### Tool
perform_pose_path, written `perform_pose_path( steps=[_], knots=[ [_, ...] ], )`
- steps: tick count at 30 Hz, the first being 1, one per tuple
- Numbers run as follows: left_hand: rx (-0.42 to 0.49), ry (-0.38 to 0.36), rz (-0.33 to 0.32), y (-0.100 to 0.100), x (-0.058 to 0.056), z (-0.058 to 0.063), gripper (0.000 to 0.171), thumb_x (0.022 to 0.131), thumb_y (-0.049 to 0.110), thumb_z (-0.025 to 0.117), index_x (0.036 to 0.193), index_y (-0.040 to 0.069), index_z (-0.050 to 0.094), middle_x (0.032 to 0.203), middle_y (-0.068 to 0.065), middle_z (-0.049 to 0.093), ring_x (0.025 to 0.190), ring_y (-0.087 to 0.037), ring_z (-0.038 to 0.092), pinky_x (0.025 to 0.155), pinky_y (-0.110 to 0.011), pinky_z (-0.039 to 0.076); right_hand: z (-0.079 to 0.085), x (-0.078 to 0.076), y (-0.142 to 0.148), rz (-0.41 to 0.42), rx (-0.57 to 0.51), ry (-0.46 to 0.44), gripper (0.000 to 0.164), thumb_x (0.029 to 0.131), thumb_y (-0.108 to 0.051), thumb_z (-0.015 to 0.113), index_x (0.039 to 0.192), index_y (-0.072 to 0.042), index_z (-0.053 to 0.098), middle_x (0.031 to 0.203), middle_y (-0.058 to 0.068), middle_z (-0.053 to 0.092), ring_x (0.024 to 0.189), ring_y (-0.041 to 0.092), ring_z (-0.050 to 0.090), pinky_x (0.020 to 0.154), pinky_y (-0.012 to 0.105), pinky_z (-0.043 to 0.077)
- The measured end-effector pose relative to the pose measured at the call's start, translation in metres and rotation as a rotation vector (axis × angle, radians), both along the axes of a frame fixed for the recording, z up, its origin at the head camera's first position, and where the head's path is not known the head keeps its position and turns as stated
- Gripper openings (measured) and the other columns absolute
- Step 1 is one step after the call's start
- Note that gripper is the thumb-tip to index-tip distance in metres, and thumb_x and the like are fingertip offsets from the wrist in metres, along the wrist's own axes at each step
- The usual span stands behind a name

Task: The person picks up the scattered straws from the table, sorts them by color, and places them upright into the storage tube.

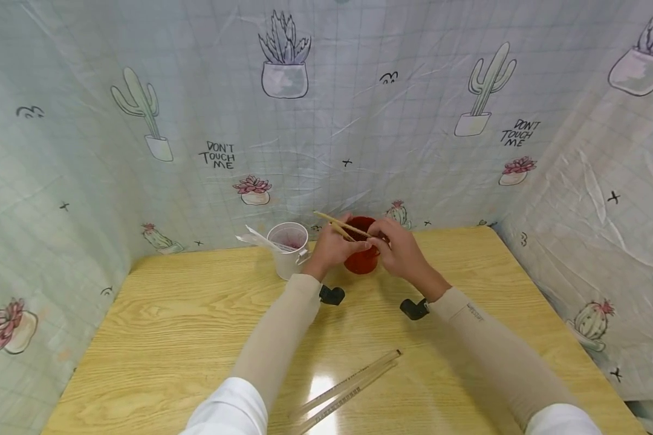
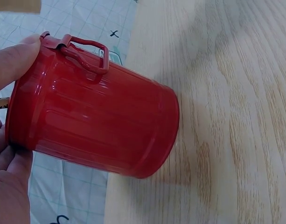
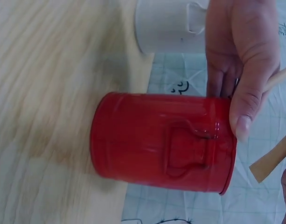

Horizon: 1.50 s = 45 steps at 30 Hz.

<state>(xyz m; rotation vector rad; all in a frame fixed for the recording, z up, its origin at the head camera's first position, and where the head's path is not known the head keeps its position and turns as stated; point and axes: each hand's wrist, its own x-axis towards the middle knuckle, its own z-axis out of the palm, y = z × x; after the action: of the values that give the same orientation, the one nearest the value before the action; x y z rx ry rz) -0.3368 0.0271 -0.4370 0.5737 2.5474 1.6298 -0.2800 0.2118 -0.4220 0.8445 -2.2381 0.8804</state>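
A red metal bucket (image 1: 361, 263) with small side handles stands on the table. At its rim, my left hand (image 1: 332, 249) grips the edge, thumb on the outside in the right wrist view. A thin wooden stick (image 3: 279, 78) passes behind that thumb. My right hand (image 1: 398, 249) is at the right of the bucket's mouth and pinches a slim wooden strip (image 1: 334, 219), which slants over the opening. Its flat end (image 3: 260, 171) shows in the right wrist view, where the right fingers are mostly cut off. The bucket's inside is largely hidden by my hands.
A white bucket (image 1: 289, 266) with a side handle stands left of the red one, a crumpled clear plastic wrapper (image 1: 258, 240) sticking out of it. Clear plastic rulers (image 1: 348, 386) lie near the table's front. A patterned curtain (image 1: 326, 121) hangs behind.
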Motion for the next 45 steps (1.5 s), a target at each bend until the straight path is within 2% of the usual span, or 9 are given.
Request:
perform_pose_path(
  steps=[6, 9, 18, 23, 26, 31, 36, 39, 45],
  knots=[
    [-0.011, 0.096, -0.022, 0.000, 0.001, 0.001, 0.053, 0.086, 0.027, 0.087, 0.135, 0.019, 0.065, 0.128, -0.009, 0.072, 0.119, -0.031, 0.068, 0.103, -0.048, 0.058, 0.000, -0.012, -0.006, -0.022, -0.087, -0.096, 0.005, 0.099, -0.002, 0.067, 0.102, 0.002, 0.068, 0.094, 0.016, 0.066, 0.078, 0.023, 0.058, 0.070, 0.035, 0.052],
    [-0.031, 0.117, -0.019, 0.000, 0.001, 0.001, 0.051, 0.086, 0.026, 0.087, 0.132, 0.022, 0.066, 0.126, -0.006, 0.073, 0.117, -0.028, 0.068, 0.103, -0.048, 0.058, -0.001, -0.016, -0.008, -0.041, -0.091, -0.137, 0.005, 0.099, -0.002, 0.068, 0.101, 0.002, 0.069, 0.093, 0.016, 0.066, 0.079, 0.024, 0.058, 0.070, 0.036, 0.051],
    [-0.037, 0.112, -0.026, 0.001, 0.002, 0.000, 0.052, 0.087, 0.023, 0.085, 0.134, 0.012, 0.065, 0.127, -0.012, 0.073, 0.117, -0.032, 0.069, 0.102, -0.047, 0.059, -0.004, -0.018, -0.007, -0.069, -0.029, -0.227, 0.006, 0.096, -0.003, 0.069, 0.101, 0.000, 0.072, 0.095, 0.016, 0.067, 0.084, 0.029, 0.059, 0.074, 0.039, 0.053],
    [-0.104, 0.179, -0.040, 0.001, 0.002, 0.002, 0.058, 0.088, 0.026, 0.085, 0.137, 0.005, 0.061, 0.129, -0.015, 0.072, 0.116, -0.031, 0.070, 0.101, -0.044, 0.060, -0.009, -0.018, -0.004, -0.100, 0.013, -0.272, 0.015, 0.098, -0.009, 0.067, 0.107, 0.002, 0.073, 0.105, 0.018, 0.071, 0.091, 0.031, 0.061, 0.080, 0.045, 0.055],
    [-0.080, 0.182, -0.050, 0.000, 0.002, 0.002, 0.056, 0.089, 0.025, 0.084, 0.136, 0.006, 0.062, 0.129, -0.014, 0.073, 0.117, -0.030, 0.070, 0.101, -0.042, 0.060, -0.012, -0.015, -0.001, -0.104, 0.008, -0.275, 0.017, 0.099, -0.009, 0.067, 0.109, 0.002, 0.072, 0.107, 0.018, 0.071, 0.094, 0.032, 0.061, 0.084, 0.049, 0.055],
    [-0.029, 0.143, -0.037, 0.001, 0.003, 0.002, 0.068, 0.088, 0.025, 0.086, 0.145, 0.002, 0.057, 0.135, -0.016, 0.070, 0.124, -0.032, 0.068, 0.106, -0.044, 0.058, -0.016, -0.003, 0.001, -0.080, 0.002, -0.154, 0.010, 0.096, -0.006, 0.070, 0.104, 0.000, 0.072, 0.102, 0.015, 0.071, 0.092, 0.032, 0.061, 0.084, 0.050, 0.054],
    [-0.066, 0.105, 0.003, 0.002, 0.003, 0.003, 0.087, 0.087, 0.027, 0.087, 0.156, -0.001, 0.043, 0.149, -0.018, 0.061, 0.135, -0.034, 0.061, 0.113, -0.047, 0.052, -0.025, 0.024, 0.002, -0.053, 0.024, -0.066, 0.012, 0.091, -0.001, 0.075, 0.103, -0.002, 0.074, 0.103, 0.012, 0.072, 0.097, 0.031, 0.062, 0.088, 0.049, 0.054],
    [-0.074, 0.077, 0.021, 0.002, 0.003, 0.003, 0.093, 0.086, 0.030, 0.087, 0.159, -0.001, 0.039, 0.152, -0.017, 0.059, 0.140, -0.034, 0.058, 0.116, -0.047, 0.049, -0.035, 0.043, 0.002, -0.030, 0.052, -0.097, 0.016, 0.089, 0.000, 0.078, 0.104, -0.005, 0.075, 0.105, 0.009, 0.074, 0.100, 0.027, 0.062, 0.090, 0.047, 0.056],
    [-0.112, 0.049, 0.034, 0.001, 0.002, 0.004, 0.094, 0.085, 0.034, 0.087, 0.160, 0.003, 0.039, 0.156, -0.014, 0.055, 0.146, -0.034, 0.052, 0.119, -0.047, 0.046, -0.056, 0.076, 0.000, 0.073, 0.092, -0.239, 0.020, 0.085, 0.000, 0.082, 0.101, -0.010, 0.077, 0.105, 0.001, 0.075, 0.100, 0.019, 0.059, 0.087, 0.038, 0.056]
  ],
)
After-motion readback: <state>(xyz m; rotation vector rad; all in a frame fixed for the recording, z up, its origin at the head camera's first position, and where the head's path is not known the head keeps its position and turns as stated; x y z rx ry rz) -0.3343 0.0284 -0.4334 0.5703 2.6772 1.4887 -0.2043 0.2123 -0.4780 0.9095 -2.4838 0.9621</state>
